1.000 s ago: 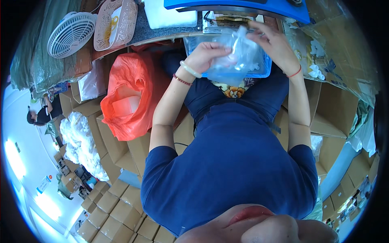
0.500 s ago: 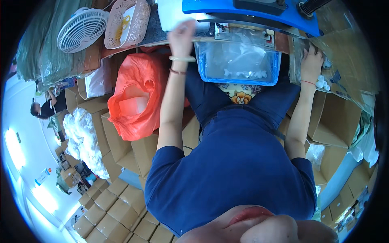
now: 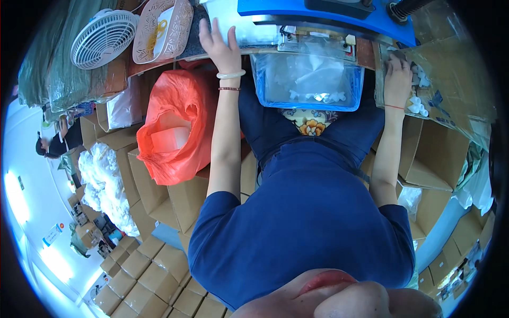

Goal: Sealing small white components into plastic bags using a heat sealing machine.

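Note:
My left hand [image 3: 221, 52] hovers at the front edge of the worktable, its fingers spread and nothing in them. Beside it lies a white sheet-like stack [image 3: 238, 26], partly behind the blue machine [image 3: 286, 9]. On the right, my right hand [image 3: 397, 82] reaches into an open cardboard box [image 3: 450, 66] holding small white plastic pieces [image 3: 418, 106]. Its fingers point down and their tips are hidden, so their grip is unclear. Between my arms, below the machine, sits a blue-lined tray [image 3: 307, 108] with clear film and a few white pieces.
A red plastic bag [image 3: 175, 106] hangs open left of my left forearm. Further left on the table stand a pink basket [image 3: 183, 32] with yellow-handled scissors [image 3: 159, 31] and a white fan [image 3: 103, 40]. Stacked cartons [image 3: 154, 270] fill the floor behind; another person [image 3: 61, 139] is far left.
My left hand has moved left from the white stack, and its fingers have spread apart. My right hand has shifted slightly left at the box, uncovering more white pieces.

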Available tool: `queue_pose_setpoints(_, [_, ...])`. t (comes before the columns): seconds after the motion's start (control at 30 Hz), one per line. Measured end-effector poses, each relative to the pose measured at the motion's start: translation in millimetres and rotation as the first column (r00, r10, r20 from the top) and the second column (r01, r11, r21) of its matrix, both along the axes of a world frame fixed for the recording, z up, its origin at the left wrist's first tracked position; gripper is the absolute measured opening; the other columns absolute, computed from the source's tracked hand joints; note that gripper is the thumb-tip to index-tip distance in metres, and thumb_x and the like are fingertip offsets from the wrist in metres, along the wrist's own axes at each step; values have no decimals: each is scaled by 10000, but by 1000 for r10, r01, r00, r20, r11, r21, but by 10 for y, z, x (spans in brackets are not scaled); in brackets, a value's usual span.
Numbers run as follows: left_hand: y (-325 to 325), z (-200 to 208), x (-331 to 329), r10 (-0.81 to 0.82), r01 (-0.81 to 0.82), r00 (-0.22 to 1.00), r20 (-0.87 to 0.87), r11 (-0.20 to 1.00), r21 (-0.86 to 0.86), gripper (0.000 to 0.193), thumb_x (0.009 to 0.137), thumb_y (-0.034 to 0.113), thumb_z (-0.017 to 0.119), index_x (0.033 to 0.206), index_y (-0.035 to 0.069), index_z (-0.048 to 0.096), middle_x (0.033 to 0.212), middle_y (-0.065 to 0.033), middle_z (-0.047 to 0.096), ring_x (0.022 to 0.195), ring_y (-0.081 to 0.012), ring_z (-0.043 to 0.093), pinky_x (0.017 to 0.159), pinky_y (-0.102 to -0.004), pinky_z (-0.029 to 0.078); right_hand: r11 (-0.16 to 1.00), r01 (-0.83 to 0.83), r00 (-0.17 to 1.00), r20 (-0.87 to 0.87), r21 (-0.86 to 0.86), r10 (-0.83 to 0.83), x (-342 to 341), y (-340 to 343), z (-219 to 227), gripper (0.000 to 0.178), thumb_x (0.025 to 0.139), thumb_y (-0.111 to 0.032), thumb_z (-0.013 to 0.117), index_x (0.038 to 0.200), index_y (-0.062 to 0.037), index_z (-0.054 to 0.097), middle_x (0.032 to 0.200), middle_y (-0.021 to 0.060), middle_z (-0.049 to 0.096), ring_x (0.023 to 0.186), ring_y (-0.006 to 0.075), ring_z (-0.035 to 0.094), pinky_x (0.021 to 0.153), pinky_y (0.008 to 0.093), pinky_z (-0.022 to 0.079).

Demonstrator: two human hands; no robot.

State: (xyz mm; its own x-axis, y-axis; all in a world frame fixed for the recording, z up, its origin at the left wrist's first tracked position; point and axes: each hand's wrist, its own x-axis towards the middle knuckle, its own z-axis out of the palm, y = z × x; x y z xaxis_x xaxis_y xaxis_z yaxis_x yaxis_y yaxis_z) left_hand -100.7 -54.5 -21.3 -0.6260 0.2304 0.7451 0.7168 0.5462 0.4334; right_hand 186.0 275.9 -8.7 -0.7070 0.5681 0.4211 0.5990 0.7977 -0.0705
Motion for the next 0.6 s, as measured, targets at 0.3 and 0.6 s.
queue_pose_setpoints(0.3, [-84,-202,482,-262,253,965,1,931,-262,241,817,0,684,1054,40,697,1056,-102,701,1048,-282,650,882,-369,529,981,9,994,-108,-196,-30,98,-70,127,276,937,-242,622,1183,-118,632,1111,169,636,1049,384,607,893,448,494])
queue_pose_setpoints(0.6, [12,572,899,-369,385,784,499,920,75,142,822,61,748,953,5,745,979,-68,741,871,-142,677,762,-241,523,856,-262,939,-323,-445,119,190,-592,928,197,950,-149,620,1133,-87,660,1109,104,665,972,242,636,862,327,506])
